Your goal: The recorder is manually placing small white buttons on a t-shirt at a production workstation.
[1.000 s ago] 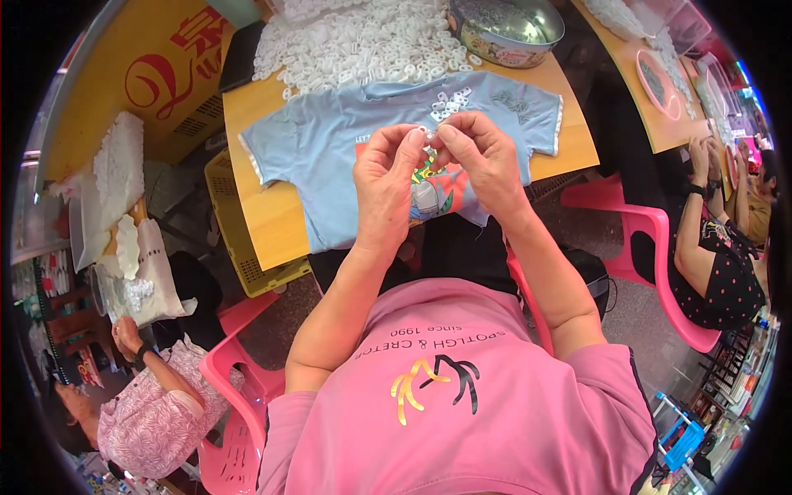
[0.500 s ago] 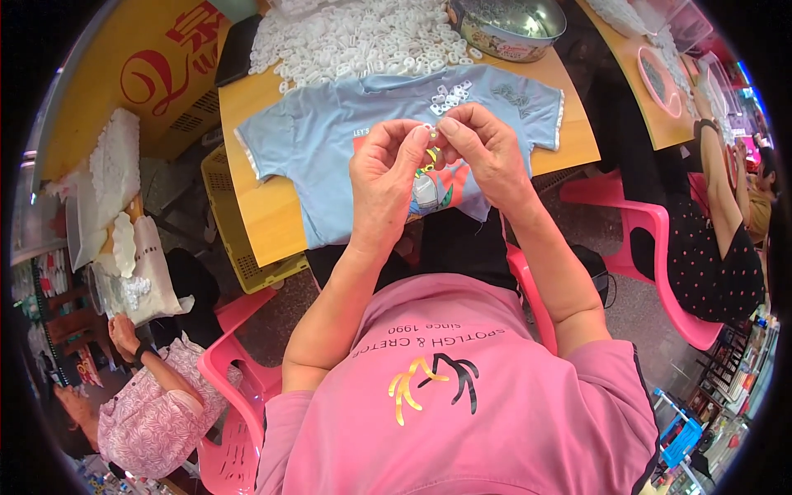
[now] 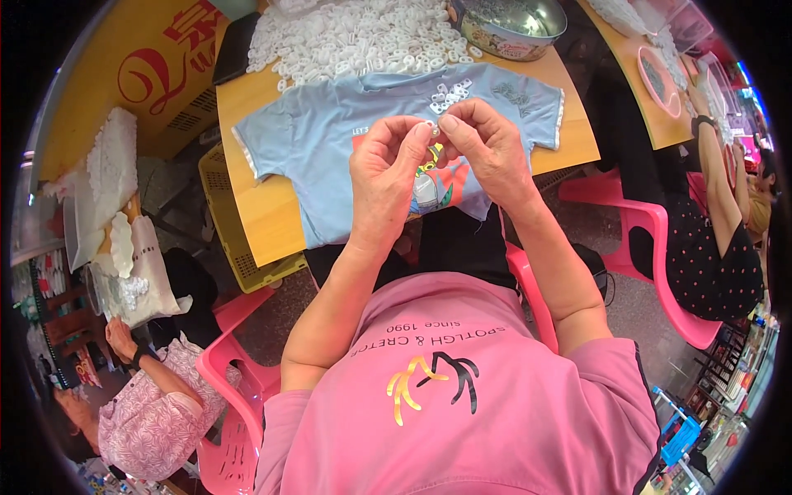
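My left hand (image 3: 386, 169) and my right hand (image 3: 488, 153) meet above a light blue T-shirt (image 3: 318, 132) spread on the table. Thumbs and fingers of both are closed in a pinch on a small pale piece (image 3: 435, 129), mostly covered by the fingertips. Just beyond them, a little group of white plastic pieces (image 3: 450, 95) with holes lies on the shirt. Tiny grey bits (image 3: 513, 95) are scattered near its right sleeve. Farther back spreads a heap of white oval plastic pieces (image 3: 355, 37).
A round tin (image 3: 511, 33) of small silvery bits stands at the back right of the wooden table (image 3: 573, 144). A black flat object (image 3: 237, 48) lies at its left edge. A yellow crate (image 3: 247, 264) sits below. Other people work at both sides, near pink chairs (image 3: 648, 223).
My fingertips have shifted slightly around the small piece, and a bit more of it shows between them. The shirt and the heaps look the same.
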`<state>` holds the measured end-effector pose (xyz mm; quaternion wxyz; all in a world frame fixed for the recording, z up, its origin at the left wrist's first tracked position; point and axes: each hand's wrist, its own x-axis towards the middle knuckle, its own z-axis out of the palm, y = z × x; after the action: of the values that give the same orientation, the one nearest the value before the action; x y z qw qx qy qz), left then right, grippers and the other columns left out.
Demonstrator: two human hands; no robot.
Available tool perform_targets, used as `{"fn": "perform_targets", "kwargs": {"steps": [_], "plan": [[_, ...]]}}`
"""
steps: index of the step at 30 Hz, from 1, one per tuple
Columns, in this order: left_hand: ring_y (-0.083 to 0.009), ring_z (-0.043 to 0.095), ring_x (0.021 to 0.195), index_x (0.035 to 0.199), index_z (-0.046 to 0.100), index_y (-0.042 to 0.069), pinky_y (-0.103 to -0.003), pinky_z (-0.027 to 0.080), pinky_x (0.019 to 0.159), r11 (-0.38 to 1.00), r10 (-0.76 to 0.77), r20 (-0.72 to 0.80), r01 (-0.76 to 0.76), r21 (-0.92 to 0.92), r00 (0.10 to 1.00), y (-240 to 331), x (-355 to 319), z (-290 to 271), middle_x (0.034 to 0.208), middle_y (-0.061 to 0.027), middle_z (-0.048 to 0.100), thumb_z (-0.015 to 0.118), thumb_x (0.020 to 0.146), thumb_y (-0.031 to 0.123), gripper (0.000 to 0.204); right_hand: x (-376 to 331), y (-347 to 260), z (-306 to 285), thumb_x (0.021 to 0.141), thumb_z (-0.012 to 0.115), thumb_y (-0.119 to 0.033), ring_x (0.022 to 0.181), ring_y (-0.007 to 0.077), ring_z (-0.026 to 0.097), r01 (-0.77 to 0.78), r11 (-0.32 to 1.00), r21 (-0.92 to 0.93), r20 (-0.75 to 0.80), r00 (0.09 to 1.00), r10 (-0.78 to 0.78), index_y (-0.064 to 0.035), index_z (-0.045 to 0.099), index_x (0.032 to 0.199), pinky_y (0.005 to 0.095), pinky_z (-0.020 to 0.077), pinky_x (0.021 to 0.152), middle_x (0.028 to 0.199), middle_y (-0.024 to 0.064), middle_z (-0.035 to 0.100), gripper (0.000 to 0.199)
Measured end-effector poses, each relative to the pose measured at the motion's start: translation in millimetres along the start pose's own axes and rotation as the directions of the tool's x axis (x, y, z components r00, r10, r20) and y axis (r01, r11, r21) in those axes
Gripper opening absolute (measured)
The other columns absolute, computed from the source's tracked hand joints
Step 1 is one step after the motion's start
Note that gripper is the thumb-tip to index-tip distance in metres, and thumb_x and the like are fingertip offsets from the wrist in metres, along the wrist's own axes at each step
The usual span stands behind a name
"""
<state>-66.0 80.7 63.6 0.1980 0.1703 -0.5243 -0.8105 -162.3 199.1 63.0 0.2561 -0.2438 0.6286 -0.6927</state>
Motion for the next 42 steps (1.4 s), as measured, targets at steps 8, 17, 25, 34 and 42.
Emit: {"fn": "perform_targets", "kwargs": {"steps": [8,17,25,34,42], "plan": [[-0.0060,0.058,0.079,0.101,0.061,0.000,-0.021,0.048,0.071,1.000,0.003,-0.011,-0.003,0.005,1.000,-1.9,1.7,-2.0,0.091,-0.0021,0.065,0.063,0.095,0.014,0.016,1.1,-1.4,-0.9,0.097,0.058,-0.018,0.067,0.0094,0.060,0.025,1.000,-0.018,-0.016,1.000,-0.025,0.0008,0.058,0.096,0.0234,0.0487,0.063,0.083,0.0052,0.063,0.018],[-0.0049,0.058,0.079,0.100,0.062,0.000,-0.020,0.048,0.070,0.999,0.029,-0.022,-0.028,0.037,0.999,-3.2,1.3,-2.1,0.089,-0.0013,0.065,0.063,0.094,0.014,0.015,0.2,-4.2,4.3,0.096,0.057,-0.013,0.066,0.0094,0.061,0.093,0.992,-0.086,-0.015,0.995,-0.095,0.0015,0.058,0.095,0.0231,0.0497,0.061,0.083,0.0048,0.062,0.015],[-0.0049,0.059,0.079,0.100,0.061,-0.001,-0.021,0.049,0.070,0.993,0.074,-0.023,-0.072,0.098,0.997,-0.8,-1.5,-0.9,0.089,-0.0024,0.065,0.063,0.095,0.012,0.014,-1.1,-6.0,6.2,0.095,0.059,-0.011,0.065,0.0092,0.061,0.094,0.991,-0.100,-0.030,0.995,-0.097,0.0021,0.058,0.095,0.0225,0.0500,0.058,0.083,0.0049,0.062,0.013],[-0.0060,0.059,0.078,0.098,0.061,-0.001,-0.021,0.049,0.069,0.995,0.084,-0.071,-0.080,0.053,0.994,-8.9,-2.0,0.3,0.089,-0.0025,0.065,0.062,0.095,0.010,0.012,-0.6,0.5,12.7,0.096,0.058,-0.009,0.069,0.0115,0.064,0.100,0.994,-0.035,-0.017,0.995,-0.101,0.0025,0.057,0.099,0.0241,0.0541,0.063,0.087,0.0056,0.064,0.012],[-0.0066,0.058,0.077,0.098,0.062,-0.001,-0.022,0.049,0.070,1.000,0.011,-0.074,-0.011,0.003,0.997,-24.6,9.9,-7.1,0.087,-0.0020,0.064,0.062,0.094,0.011,0.012,4.7,17.7,5.9,0.097,0.057,-0.013,0.073,0.0109,0.064,-0.023,1.000,-0.013,-0.014,1.000,0.023,0.0034,0.057,0.100,0.0250,0.0554,0.065,0.088,0.0059,0.063,0.017]]}}
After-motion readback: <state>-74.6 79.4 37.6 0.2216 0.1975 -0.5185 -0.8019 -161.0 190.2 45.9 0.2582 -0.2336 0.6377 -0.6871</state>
